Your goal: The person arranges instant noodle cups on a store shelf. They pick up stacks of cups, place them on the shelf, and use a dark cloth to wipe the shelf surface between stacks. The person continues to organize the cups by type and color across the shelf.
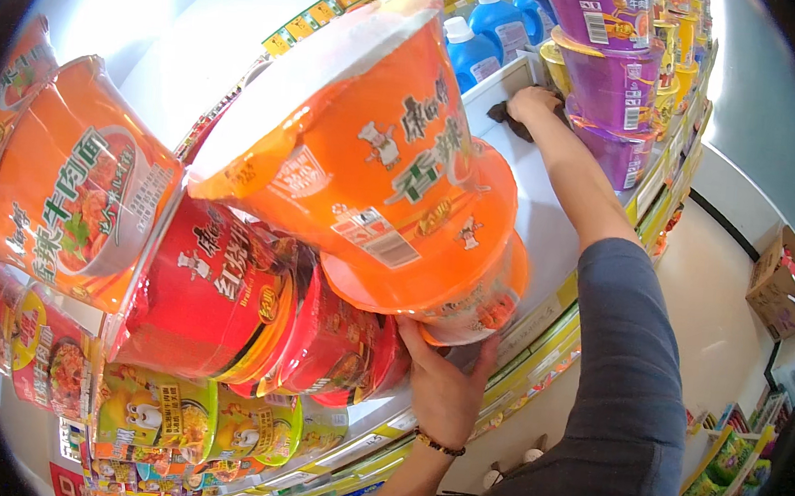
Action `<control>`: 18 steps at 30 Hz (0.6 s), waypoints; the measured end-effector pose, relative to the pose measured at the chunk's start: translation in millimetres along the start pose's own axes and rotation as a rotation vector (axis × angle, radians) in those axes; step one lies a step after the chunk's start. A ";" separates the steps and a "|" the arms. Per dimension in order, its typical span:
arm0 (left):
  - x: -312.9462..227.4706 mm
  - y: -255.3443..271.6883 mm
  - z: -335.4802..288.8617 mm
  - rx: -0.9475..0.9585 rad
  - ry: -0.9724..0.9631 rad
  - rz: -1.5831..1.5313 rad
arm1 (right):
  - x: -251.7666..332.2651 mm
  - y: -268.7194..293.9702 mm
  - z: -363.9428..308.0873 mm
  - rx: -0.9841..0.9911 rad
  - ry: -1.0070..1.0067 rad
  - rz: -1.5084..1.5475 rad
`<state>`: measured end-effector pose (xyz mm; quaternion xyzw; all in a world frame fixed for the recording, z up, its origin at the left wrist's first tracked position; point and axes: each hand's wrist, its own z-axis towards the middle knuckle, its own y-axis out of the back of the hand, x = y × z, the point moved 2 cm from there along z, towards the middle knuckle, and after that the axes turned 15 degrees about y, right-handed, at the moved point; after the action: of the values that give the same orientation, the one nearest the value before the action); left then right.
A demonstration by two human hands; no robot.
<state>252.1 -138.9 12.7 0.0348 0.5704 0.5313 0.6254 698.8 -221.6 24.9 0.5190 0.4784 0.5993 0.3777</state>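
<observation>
My left hand (448,385), with a beaded bracelet at the wrist, grips the lowest orange instant noodle tub (486,305) of a tilted stack. Its thumb and fingers spread around the tub, partly hidden behind it. A large orange noodle tub (359,144) with a white lid looms at the top of that stack, close to the camera. Farther off, my right hand (532,103) is closed on a dark cloth (515,123), pressed to the white shelf (548,203) near its back. Purple noodle tubs (616,84) stand stacked just right of that hand.
Red noodle tubs (210,290) and another orange tub (80,180) crowd the left. Green-and-yellow tubs (156,411) sit lower. Blue detergent bottles (500,29) stand behind the shelf's divider. Price strips (536,373) line the shelf edge; a cardboard box (778,279) is at the far right.
</observation>
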 end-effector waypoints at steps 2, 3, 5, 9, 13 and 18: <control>0.4 -1.1 1.8 0.008 0.011 -0.015 | -0.5 5.4 -10.8 0.015 -0.001 0.054; 0.3 -1.0 1.3 0.013 0.016 -0.023 | -3.9 6.8 -15.7 0.021 -0.002 0.080; -2.7 0.1 0.1 0.031 0.060 -0.016 | -5.5 3.6 -19.1 0.050 -0.028 0.017; -0.7 1.0 -0.4 -0.019 0.052 -0.017 | 16.3 15.3 -49.0 0.132 0.034 0.084; -1.9 -0.2 0.8 -0.016 0.016 -0.080 | 12.5 11.2 -70.6 0.092 0.053 0.124; 0.1 1.4 0.5 -0.019 -0.009 -0.102 | 29.5 5.6 -113.2 0.120 0.129 0.152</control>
<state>251.6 -138.0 13.8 0.0023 0.5638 0.5040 0.6543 582.6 -215.6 37.6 0.5356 0.4961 0.6287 0.2679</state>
